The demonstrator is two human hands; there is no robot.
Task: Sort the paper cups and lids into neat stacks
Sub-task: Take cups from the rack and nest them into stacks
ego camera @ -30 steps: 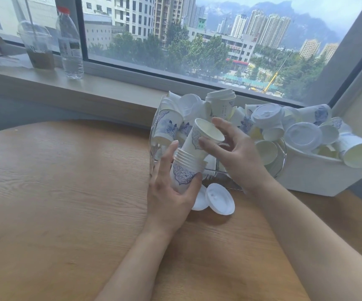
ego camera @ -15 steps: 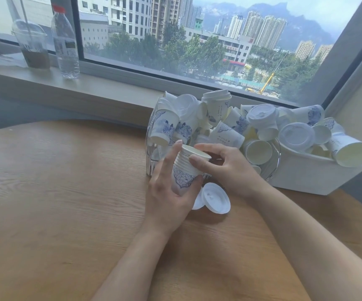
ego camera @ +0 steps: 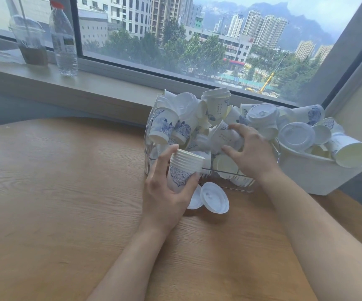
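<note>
My left hand [ego camera: 164, 187] grips a nested stack of several white paper cups with blue print [ego camera: 183, 170], held upright just above the wooden table. My right hand [ego camera: 251, 151] reaches into the pile in the wire basket [ego camera: 236, 185], thumb and fingers spread round a lying paper cup [ego camera: 224, 135] without closing on it. Two white lids [ego camera: 213, 199] lie on the table right of my left hand. More cups and lids heap up in the basket and in a white plastic tub [ego camera: 319, 177] to its right.
The wooden table [ego camera: 56, 192] stretches wide to the left and front. On the window sill at the back left stand a clear water bottle [ego camera: 64, 40] and a domed plastic cup with a dark drink [ego camera: 30, 40]. A cup [ego camera: 349, 148] overhangs the tub's right rim.
My right hand pushed a cup down into the stack, then let go and moved up and right into the basket pile. My left hand kept hold of the stack.
</note>
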